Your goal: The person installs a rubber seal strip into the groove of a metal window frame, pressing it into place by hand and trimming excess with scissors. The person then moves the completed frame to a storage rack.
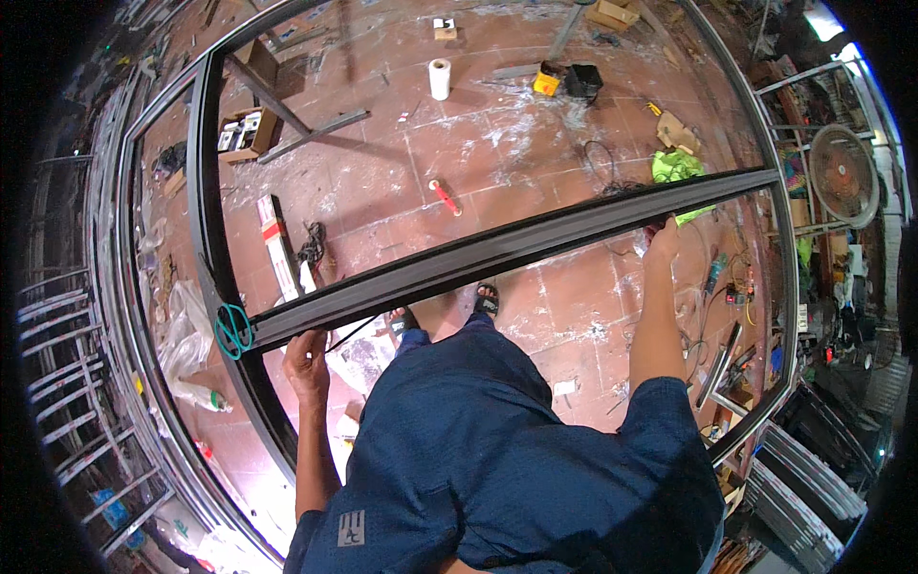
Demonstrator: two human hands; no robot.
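Note:
A large dark metal frame lies in front of me, with a wide grey crossbar point(459, 253) slanting up to the right. At its left end my left hand point(308, 364) is closed, pinching a thin black strip point(352, 332) just below the bar's near edge. Toward the right end, my right hand point(662, 241) has its fingers curled up against the same edge; the fingertips and whatever they grip are partly hidden. Teal-handled scissors point(232, 331) rest on the joint of the crossbar and the left upright point(212, 206), left of my left hand.
Below the frame, the tiled floor holds a long white box point(278, 247), a red-handled tool point(444, 197), a white roll point(439, 79), a bright green bag point(677, 166) and cables. Metal racks point(72, 383) line the left. A round fan point(843, 173) stands right.

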